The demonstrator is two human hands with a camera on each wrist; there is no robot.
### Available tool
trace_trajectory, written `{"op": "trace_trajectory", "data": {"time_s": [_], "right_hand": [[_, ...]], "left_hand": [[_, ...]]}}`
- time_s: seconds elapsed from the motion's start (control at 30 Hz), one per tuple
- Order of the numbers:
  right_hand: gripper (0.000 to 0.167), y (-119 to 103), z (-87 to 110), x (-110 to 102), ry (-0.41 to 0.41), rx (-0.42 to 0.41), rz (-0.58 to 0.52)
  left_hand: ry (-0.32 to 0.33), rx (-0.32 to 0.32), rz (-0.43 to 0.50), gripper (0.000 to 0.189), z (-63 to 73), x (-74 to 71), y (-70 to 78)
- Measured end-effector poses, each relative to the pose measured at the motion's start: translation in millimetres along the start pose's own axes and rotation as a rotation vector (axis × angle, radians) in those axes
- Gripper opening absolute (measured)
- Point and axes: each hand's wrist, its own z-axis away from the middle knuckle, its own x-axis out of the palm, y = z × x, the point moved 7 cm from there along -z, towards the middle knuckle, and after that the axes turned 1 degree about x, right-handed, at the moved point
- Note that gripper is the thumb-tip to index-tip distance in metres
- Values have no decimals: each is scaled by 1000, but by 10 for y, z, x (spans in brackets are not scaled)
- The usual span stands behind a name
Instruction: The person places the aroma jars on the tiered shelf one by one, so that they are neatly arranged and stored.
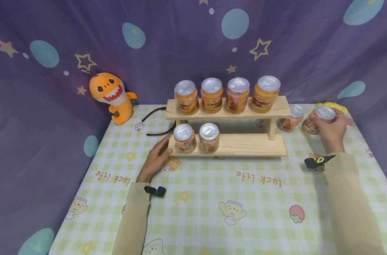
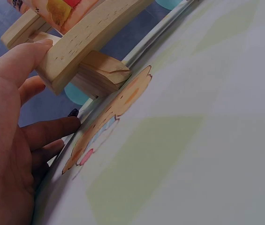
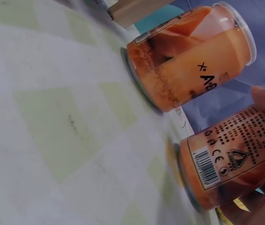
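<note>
At the right of the head view, my right hand [image 1: 336, 131] grips an orange-labelled can [image 1: 325, 112] with a silver lid, fingers round its side. Its barcode shows in the right wrist view, where its base is close over the cloth. Just left of it stands a similar can [image 3: 188, 56], upright beside the wooden two-tier shelf [image 1: 247, 143]. My left hand [image 1: 156, 157] is at the left end of the lower board, thumb tip touching the board's end, the other fingers extended. Near that hand, two cans [image 1: 185, 140] stand on the lower board.
Several more cans [image 1: 212, 97] line the upper board. An orange shark plush [image 1: 112, 95] sits at the back left, a dark cord [image 1: 153, 115] between it and the shelf. Something yellow and fluffy [image 1: 337, 105] lies behind my right hand. A patterned curtain [image 1: 180, 46] hangs behind the checked tablecloth [image 1: 206, 219].
</note>
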Motion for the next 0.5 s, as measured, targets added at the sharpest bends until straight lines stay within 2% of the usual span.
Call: {"op": "trace_trajectory", "data": {"time_s": [0.13, 0.27, 0.37, 0.5], "right_hand": [[69, 23, -27, 0, 4, 2, -9], [67, 49, -42, -7, 20, -12, -68], [65, 60, -39, -7, 34, -38, -142], [62, 74, -22, 5, 28, -58, -314]], "left_hand": [[3, 2, 1, 58, -9, 2, -1], [2, -2, 3, 58, -12, 6, -22], [2, -9, 11, 58, -9, 7, -36], [-2, -7, 8, 58, -5, 2, -32]]}}
